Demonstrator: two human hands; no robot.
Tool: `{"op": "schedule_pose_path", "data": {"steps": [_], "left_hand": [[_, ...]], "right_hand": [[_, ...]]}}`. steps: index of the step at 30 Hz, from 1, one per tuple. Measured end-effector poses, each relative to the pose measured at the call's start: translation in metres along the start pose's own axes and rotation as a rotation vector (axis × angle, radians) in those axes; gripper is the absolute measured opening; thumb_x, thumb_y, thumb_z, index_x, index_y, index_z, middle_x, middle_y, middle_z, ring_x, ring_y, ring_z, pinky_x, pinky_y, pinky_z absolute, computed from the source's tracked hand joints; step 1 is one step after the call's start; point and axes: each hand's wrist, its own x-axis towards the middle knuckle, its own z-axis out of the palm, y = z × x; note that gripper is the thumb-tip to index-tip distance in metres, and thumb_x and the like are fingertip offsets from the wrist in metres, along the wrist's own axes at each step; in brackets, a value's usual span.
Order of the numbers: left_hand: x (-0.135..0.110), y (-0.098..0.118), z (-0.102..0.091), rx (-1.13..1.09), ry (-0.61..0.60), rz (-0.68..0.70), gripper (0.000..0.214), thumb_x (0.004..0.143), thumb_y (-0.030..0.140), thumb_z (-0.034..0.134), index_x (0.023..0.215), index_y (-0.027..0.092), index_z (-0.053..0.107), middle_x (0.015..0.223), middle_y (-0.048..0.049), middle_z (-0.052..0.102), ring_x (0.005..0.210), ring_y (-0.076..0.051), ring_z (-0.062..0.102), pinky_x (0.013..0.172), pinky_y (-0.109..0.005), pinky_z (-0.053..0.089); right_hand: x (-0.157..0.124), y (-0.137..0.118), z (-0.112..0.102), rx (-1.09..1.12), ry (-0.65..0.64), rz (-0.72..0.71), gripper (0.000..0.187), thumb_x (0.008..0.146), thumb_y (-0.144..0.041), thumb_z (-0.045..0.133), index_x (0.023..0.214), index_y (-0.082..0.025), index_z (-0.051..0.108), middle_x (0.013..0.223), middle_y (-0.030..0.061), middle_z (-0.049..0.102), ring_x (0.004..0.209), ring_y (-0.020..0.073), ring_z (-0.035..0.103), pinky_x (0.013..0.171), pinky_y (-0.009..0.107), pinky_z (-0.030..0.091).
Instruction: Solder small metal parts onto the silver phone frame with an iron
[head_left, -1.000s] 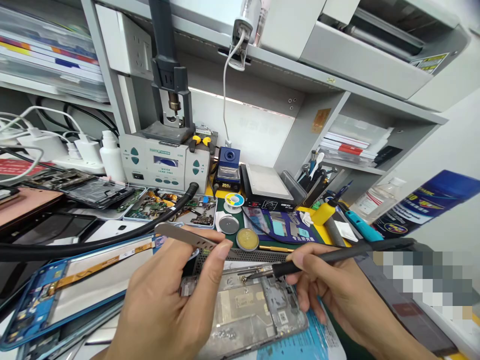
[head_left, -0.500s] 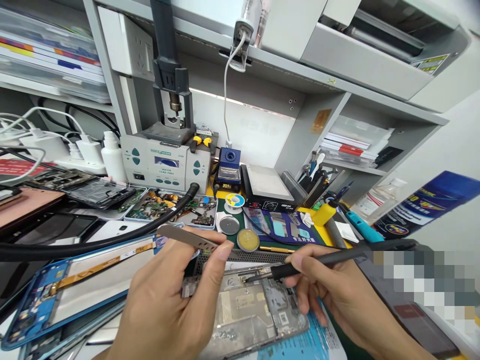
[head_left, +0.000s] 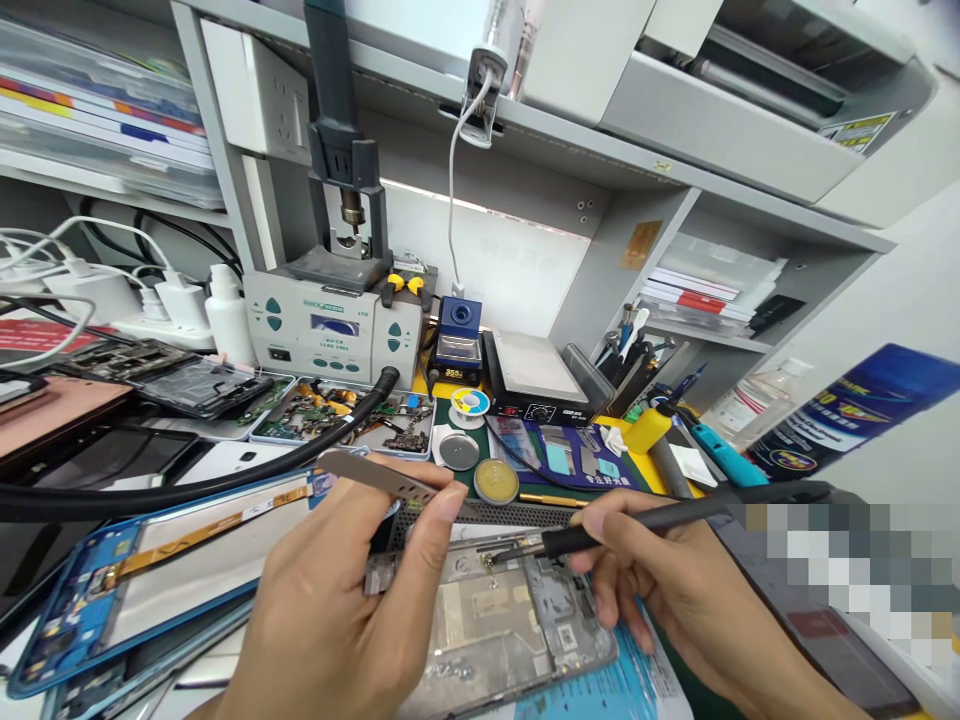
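An opened phone frame (head_left: 495, 620) with bare metal shields lies at the bottom centre of the bench. My left hand (head_left: 337, 610) pinches a pair of steel tweezers (head_left: 375, 475) between thumb and fingers, just left of the frame's top edge. My right hand (head_left: 675, 590) grips a black soldering iron (head_left: 660, 520) like a pen. The iron's tip touches a small part at the frame's upper middle.
A blue phone housing (head_left: 135, 580) with an orange flex cable lies at the left under a thick black hose (head_left: 187, 480). Behind stand a hot-air station (head_left: 330, 330), a blue soldering station (head_left: 457, 345), a heating plate (head_left: 536, 380), solder tins, parts trays and tool holders.
Almost nothing has moved. The view has shifted slightly, and the iron's tip stays on the same spot of the frame.
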Motion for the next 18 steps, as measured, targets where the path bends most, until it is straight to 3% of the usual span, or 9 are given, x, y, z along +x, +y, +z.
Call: {"op": "schedule_pose_path", "data": {"steps": [18], "left_hand": [[0.0018,-0.0036,0.0008,0.001,-0.005,0.033,0.009,0.113,0.030,0.063,0.115,0.031,0.072,0.110,0.0018,0.086,0.095,-0.018,0.083,0.092,-0.029,0.068]], "right_hand": [[-0.0057,0.0023,-0.0054,0.015,0.012,-0.040,0.041,0.070,-0.050,0.109,0.079,-0.016,0.088,0.058,0.0055,0.077,0.045,0.0161,0.068,0.035,0.017,0.042]]}}
